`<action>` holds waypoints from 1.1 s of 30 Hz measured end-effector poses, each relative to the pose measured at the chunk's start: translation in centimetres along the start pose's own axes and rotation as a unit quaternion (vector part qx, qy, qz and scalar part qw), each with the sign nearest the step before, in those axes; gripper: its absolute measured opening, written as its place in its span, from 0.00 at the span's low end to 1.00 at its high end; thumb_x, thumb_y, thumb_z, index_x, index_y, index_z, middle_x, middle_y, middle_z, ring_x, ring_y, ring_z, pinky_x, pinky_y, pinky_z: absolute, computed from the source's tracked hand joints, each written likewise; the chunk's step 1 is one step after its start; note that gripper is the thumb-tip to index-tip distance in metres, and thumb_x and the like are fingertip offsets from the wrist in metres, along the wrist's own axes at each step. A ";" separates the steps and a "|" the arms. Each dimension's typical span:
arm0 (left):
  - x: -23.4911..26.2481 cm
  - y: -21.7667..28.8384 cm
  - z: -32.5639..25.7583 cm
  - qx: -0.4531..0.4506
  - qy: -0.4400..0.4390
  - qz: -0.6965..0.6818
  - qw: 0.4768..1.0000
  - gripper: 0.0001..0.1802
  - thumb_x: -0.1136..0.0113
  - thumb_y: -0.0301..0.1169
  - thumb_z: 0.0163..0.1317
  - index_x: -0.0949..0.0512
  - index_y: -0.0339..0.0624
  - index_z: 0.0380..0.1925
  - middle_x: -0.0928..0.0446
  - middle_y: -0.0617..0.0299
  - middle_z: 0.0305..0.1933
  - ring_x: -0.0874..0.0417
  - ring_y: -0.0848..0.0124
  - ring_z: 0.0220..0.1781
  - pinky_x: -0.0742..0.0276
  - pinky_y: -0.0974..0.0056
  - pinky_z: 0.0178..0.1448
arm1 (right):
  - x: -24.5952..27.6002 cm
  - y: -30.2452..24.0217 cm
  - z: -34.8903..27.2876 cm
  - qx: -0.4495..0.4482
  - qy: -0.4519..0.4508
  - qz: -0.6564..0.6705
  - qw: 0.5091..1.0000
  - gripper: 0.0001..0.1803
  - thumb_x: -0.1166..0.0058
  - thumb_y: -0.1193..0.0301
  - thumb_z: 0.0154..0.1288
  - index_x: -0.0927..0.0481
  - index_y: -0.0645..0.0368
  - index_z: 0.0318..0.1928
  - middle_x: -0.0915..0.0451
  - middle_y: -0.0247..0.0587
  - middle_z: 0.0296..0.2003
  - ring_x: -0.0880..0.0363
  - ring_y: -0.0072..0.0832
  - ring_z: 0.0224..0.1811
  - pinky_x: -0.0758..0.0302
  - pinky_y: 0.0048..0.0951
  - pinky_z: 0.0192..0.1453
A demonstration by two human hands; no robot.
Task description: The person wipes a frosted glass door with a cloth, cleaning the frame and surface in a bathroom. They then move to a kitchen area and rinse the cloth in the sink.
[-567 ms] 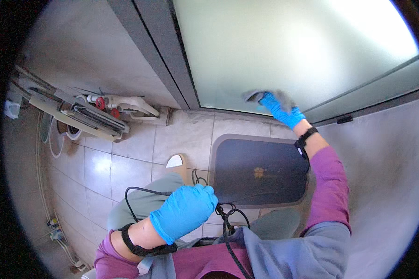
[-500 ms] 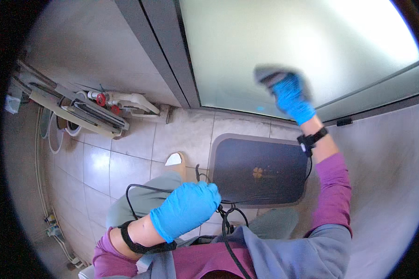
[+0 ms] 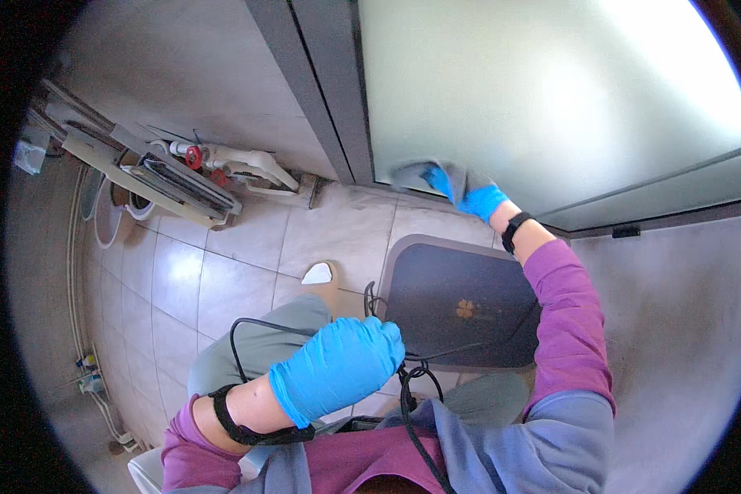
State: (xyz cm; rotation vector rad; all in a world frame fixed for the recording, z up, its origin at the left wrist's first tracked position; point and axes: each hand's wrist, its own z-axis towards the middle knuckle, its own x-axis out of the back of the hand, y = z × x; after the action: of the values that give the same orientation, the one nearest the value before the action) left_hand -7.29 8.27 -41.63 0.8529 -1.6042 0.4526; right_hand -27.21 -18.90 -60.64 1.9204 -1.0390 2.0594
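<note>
My right hand [image 3: 479, 200] in a blue glove presses a grey cloth [image 3: 416, 174] to the lower left part of a frosted glass panel [image 3: 502, 107]. The fingers are bunched in the cloth, which is partly smeared by motion. Near my lap my left hand [image 3: 337, 362], also gloved in blue, is closed with its back upward. Its fingertips are hidden, so whatever it may hold does not show. Black cables [image 3: 420, 383] loop beside the left fist and pass beneath it.
A dark grey mat [image 3: 461, 300] with a clover mark lies on the tiled floor [image 3: 237, 270]. White pipes with red valves [image 3: 193, 156] and a leaning stack of panels [image 3: 148, 177] stand at the left wall. The panel's dark frame [image 3: 325, 86] rises ahead.
My right hand has moved left and slightly down along the glass with the cloth. The left hand stays closed near my lap. The whole view has shifted a little.
</note>
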 end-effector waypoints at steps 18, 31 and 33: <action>-1.3 -2.0 0.4 -0.004 0.135 -0.025 0.991 0.05 0.46 0.31 0.54 0.28 0.45 0.21 0.29 0.59 0.22 0.23 0.66 0.25 0.30 0.62 0.22 | 35.6 -12.5 5.3 0.104 0.726 -0.144 0.665 0.25 0.61 0.78 0.72 0.41 0.59 0.69 0.29 0.43 0.59 0.26 0.26 0.56 0.25 0.27 0.59; -1.0 -1.6 1.1 0.033 0.001 -0.039 0.999 0.04 0.45 0.29 0.52 0.26 0.41 0.28 0.28 0.57 0.29 0.21 0.64 0.29 0.26 0.61 0.26 | 18.9 -11.8 11.7 0.136 0.466 -0.582 0.652 0.21 0.56 0.68 0.69 0.28 0.54 0.62 0.30 0.47 0.63 0.33 0.43 0.65 0.38 0.45 0.70; -0.7 -1.6 0.4 0.027 0.027 -0.031 0.999 0.05 0.46 0.29 0.52 0.26 0.41 0.29 0.29 0.57 0.28 0.21 0.65 0.28 0.27 0.62 0.26 | 13.5 -9.6 10.5 0.089 0.377 -0.742 0.547 0.21 0.56 0.67 0.68 0.27 0.53 0.61 0.30 0.48 0.63 0.34 0.45 0.66 0.40 0.48 0.72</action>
State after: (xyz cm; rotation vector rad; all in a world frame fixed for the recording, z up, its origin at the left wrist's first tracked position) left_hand -6.39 7.15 -42.64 0.9207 -1.5180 0.4733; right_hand -15.77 -22.27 -45.04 0.8133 0.8555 1.3650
